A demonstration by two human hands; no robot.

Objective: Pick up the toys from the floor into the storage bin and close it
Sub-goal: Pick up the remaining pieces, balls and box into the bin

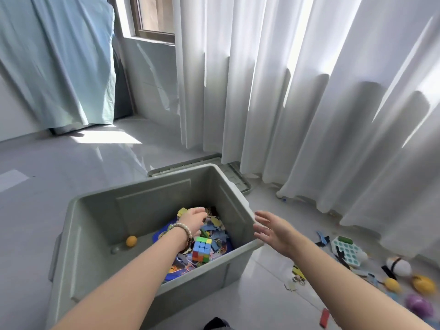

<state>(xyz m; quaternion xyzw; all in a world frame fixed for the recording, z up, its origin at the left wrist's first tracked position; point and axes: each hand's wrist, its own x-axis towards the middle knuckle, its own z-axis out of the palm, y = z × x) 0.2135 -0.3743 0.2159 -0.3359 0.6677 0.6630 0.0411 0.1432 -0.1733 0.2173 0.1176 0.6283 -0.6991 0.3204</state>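
Note:
The grey-green storage bin [100,225] stands open on the floor in front of me. Inside lie a colour cube [201,248], an orange ball [131,241], a blue board and several small blocks. My left hand [193,220], with a bead bracelet on the wrist, is down inside the bin over the blocks, fingers curled; whether it holds a piece is unclear. My right hand [271,231] hovers open just outside the bin's right rim, holding nothing. The bin's lid [238,179] lies on the floor behind the bin.
Toys are scattered on the floor at the right: a teal dotted pad [347,250], a white egg toy [398,266], yellow eggs [423,284], a purple egg [419,304], a red block [324,317]. White curtains [309,103] hang close behind.

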